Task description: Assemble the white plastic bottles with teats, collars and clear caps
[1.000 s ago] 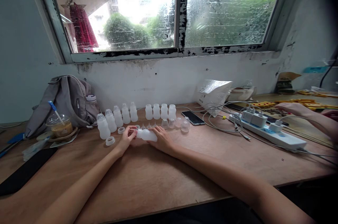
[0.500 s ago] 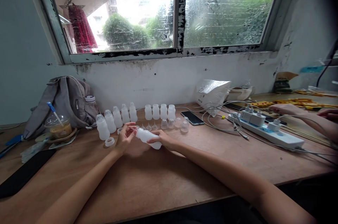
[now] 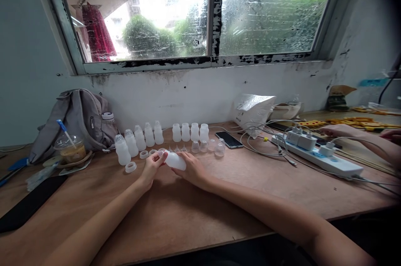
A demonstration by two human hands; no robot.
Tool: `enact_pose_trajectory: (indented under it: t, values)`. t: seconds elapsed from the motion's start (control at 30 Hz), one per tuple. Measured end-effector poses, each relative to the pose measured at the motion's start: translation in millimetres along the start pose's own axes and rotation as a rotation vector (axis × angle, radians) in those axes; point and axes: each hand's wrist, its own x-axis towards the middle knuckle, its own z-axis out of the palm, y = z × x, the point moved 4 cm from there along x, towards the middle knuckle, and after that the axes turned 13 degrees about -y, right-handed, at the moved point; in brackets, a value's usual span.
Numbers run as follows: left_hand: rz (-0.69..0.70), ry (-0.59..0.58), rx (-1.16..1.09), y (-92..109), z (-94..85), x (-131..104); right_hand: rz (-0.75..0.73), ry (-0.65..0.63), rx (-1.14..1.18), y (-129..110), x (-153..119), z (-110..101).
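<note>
A frosted white baby bottle (image 3: 177,160) is held tilted just above the table, its top end toward the left. My right hand (image 3: 192,170) is closed around its body from the right. At the top end, my left hand (image 3: 153,168) pinches it with thumb and fingers; the piece under those fingers is partly hidden. Loose white collar rings, such as one ring (image 3: 130,167), lie left of and behind my left hand. Clear nipples (image 3: 184,148) stand in a row behind the bottle, and clear domed caps (image 3: 219,149) sit to their right.
Capped bottles (image 3: 122,151) stand in a row at back left, and open bottles (image 3: 186,132) at back centre. A phone (image 3: 229,140), cables and a power strip (image 3: 316,155) lie to the right. A drink cup (image 3: 70,151) and backpack (image 3: 77,120) are left. Another person's hand (image 3: 336,130) shows far right.
My right hand has shifted its grip, now wrapping further around the bottle's body. My left fingers have closed more tightly at the top end. The bottle has risen slightly toward the back.
</note>
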Motion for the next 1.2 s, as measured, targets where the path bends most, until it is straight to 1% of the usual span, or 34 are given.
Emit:
enact_pose_trajectory:
  t: [0.07,0.1,0.17,0.23,0.3,0.4,0.47,0.5,0.53,0.57,0.6,0.7,0.77,0.8,0.87,0.97,1.03,1.1,1.2]
  values:
    - [-0.048,0.025,-0.064,-3.4,3.0,-1.4,-0.001,-0.008,0.023,-0.7,0.0,0.3]
    - [-0.074,0.037,-0.088,-5.0,4.4,-2.3,-0.007,-0.032,0.073,-1.0,0.1,0.6]
    - [-0.102,0.064,-0.107,-6.5,5.7,-3.8,0.003,-0.112,0.246,-0.5,0.5,2.1]
    - [-0.09,0.075,-0.101,-4.9,5.4,-4.3,0.066,-0.218,0.479,1.5,1.1,5.0]
    - [-0.059,0.038,-0.1,-0.9,5.2,-3.7,0.172,-0.335,0.747,3.8,0.8,9.8]
    - [-0.023,-0.062,-0.126,6.4,5.9,-2.7,0.294,-0.534,1.146,2.3,-1.3,18.0]
    - [-0.009,-0.113,-0.155,9.6,6.2,-2.4,0.317,-0.634,1.31,-0.8,-2.3,20.5]
    - [-0.007,-0.13,-0.174,10.0,6.2,-2.2,0.317,-0.659,1.334,-2.0,-2.4,20.5]
    - [-0.006,-0.141,-0.196,9.4,6.0,-1.9,0.307,-0.66,1.312,-2.6,-2.0,19.6]
    - [-0.008,-0.144,-0.217,8.0,5.5,-1.6,0.292,-0.634,1.238,-2.4,-1.2,17.8]
    - [-0.012,-0.139,-0.237,5.7,4.9,-1.3,0.272,-0.573,1.112,-1.5,0.1,14.7]
    - [-0.074,-0.103,-0.261,-4.8,4.1,-1.3,0.158,-0.28,0.533,-0.6,3.0,-1.2]
    - [-0.125,-0.087,-0.241,-11.1,5.7,-2.3,0.08,-0.126,0.167,-3.7,1.9,-9.0]
    - [-0.139,-0.078,-0.228,-13.1,6.9,-2.9,0.055,-0.089,0.033,-5.2,0.9,-10.3]
    - [-0.135,-0.046,-0.203,-14.8,8.8,-4.1,0.032,-0.072,-0.145,-7.3,-1.1,-9.6]
    - [-0.103,0.039,-0.17,-15.1,8.4,-5.6,-0.005,-0.077,-0.262,-11.2,-3.1,-7.1]
    - [-0.085,0.07,-0.165,-16.0,6.7,-6.1,-0.015,-0.089,-0.259,-13.0,-3.4,-6.6]
    - [-0.085,0.065,-0.181,-17.6,5.3,-6.1,-0.004,-0.138,-0.185,-12.5,-2.5,-6.7]
    - [-0.096,0.022,-0.2,-17.8,4.5,-6.1,0.023,-0.241,0.043,-9.4,0.0,-8.4]
